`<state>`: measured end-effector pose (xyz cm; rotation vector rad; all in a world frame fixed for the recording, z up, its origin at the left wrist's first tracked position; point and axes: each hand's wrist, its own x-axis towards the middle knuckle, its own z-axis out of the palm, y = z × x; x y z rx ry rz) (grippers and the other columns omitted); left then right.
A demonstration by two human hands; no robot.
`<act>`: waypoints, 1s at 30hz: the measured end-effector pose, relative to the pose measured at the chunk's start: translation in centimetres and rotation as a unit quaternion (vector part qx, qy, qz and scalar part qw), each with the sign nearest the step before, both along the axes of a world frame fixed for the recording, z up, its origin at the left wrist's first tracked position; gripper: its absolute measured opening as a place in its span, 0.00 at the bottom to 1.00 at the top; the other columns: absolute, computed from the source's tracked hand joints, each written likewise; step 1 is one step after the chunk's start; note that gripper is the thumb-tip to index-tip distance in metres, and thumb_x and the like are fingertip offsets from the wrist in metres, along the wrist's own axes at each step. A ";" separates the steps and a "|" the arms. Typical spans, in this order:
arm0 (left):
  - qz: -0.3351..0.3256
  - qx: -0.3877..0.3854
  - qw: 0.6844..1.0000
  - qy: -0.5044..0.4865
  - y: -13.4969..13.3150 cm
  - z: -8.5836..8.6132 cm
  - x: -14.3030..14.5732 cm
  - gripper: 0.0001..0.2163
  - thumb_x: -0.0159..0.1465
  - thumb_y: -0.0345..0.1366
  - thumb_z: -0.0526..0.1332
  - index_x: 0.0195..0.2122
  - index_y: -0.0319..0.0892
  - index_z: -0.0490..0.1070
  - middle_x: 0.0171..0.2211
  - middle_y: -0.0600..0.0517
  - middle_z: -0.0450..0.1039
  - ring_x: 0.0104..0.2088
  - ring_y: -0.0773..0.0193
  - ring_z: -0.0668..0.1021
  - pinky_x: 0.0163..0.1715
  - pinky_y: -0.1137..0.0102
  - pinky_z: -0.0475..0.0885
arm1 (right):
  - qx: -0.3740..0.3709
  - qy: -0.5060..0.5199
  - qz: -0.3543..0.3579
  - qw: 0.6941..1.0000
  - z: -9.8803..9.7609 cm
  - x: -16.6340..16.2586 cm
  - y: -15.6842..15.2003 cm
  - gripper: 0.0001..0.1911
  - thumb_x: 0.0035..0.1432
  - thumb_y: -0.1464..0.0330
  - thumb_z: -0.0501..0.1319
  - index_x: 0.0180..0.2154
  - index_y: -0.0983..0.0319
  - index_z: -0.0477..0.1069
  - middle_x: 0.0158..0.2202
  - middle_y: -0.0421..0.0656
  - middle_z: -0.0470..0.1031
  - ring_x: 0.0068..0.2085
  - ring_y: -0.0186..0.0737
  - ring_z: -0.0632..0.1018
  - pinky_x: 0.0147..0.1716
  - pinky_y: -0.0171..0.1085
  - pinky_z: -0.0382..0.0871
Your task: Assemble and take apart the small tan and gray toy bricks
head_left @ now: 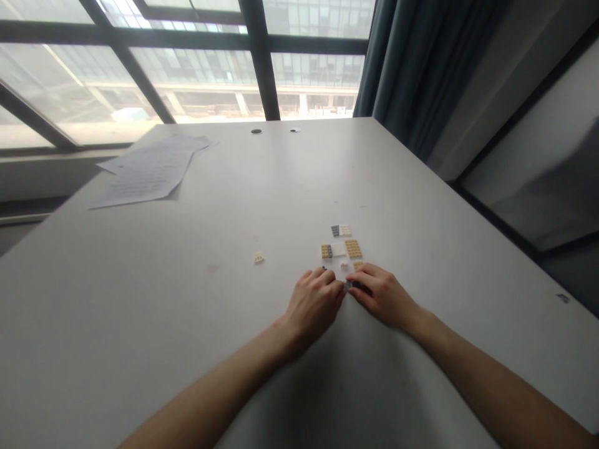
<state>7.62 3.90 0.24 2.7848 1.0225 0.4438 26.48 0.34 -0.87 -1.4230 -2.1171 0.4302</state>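
Note:
My left hand [314, 304] and my right hand [384, 294] meet low over the white table, fingertips closed in a pinch. Between them is a small grey toy brick piece [347, 285], with a dark part under the right fingers; its exact shape is hidden. Just beyond lie a tan studded plate [354, 249], a smooth white tile [338, 250], and a yellow and blue-grey studded piece [326, 251]. Farther back sits a dark grey and white studded piece [340, 231]. A tiny white brick [344, 265] and a small tan piece [358, 265] rest close to my right fingers.
A small cream brick [259, 257] lies apart on the left of the table [187, 312]. Printed paper sheets [150, 171] spread at the far left. Two round desk fittings [256, 131] sit by the far edge, before a window. A dark blue curtain [421, 68] hangs at right.

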 end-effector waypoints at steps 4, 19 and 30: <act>0.003 0.003 1.000 -0.002 0.3 -0.1 0.7 0.09 0.66 0.36 0.55 0.32 0.44 0.73 0.32 0.50 0.73 0.35 0.60 0.72 0.36 0.65 0.65 | 0.007 0.005 -0.006 1.000 -0.1 0.7 0.3 0.09 0.59 0.72 0.61 0.43 0.61 0.73 0.41 0.46 0.74 0.43 0.44 0.75 0.45 0.42 0.71; -0.041 0.091 0.994 0.039 -1.0 0.0 -0.4 0.05 0.65 0.30 0.56 0.32 0.42 0.69 0.32 0.49 0.70 0.34 0.58 0.70 0.33 0.64 0.64 | -0.008 -0.001 0.021 1.000 0.6 2.6 0.4 0.14 0.55 0.68 0.65 0.46 0.59 0.73 0.42 0.46 0.74 0.37 0.39 0.76 0.40 0.40 0.72; -0.060 0.100 0.993 -0.001 -2.9 0.2 -7.5 0.03 0.64 0.30 0.57 0.37 0.42 0.70 0.31 0.50 0.71 0.32 0.60 0.70 0.33 0.64 0.64 | 0.009 0.008 0.009 1.000 0.5 3.0 0.4 0.08 0.58 0.64 0.62 0.32 0.62 0.73 0.33 0.43 0.72 0.28 0.34 0.72 0.29 0.33 0.68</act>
